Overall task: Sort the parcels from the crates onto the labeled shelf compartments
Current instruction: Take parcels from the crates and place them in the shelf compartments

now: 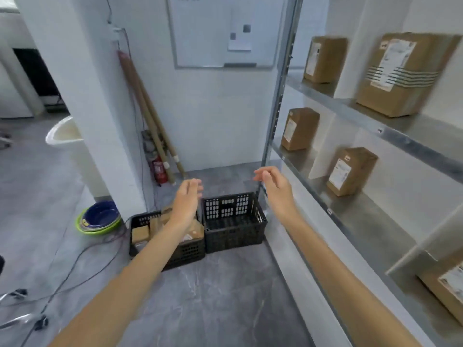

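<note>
Two crates (pixel 234 236), five shelved parcels (pixel 350 171)

A whiteboard (pixel 225 33) is hanging on the back wall, with a sheet of paper (pixel 239 44) sticking to it. Long cardboard tubes (pixel 147 113) are leaning into the corner beside a white pillar (pixel 82 96), and a red fire extinguisher (pixel 160 170) is standing at their foot. On the grey floor (pixel 213 296), a blue bowl (pixel 101 214) is sitting inside a green one (pixel 85 227) (more may be stacked between them). Dark cables (pixel 75 261) are trailing past the bowls, and a white tub (pixel 65 132) is showing behind the pillar.
</note>
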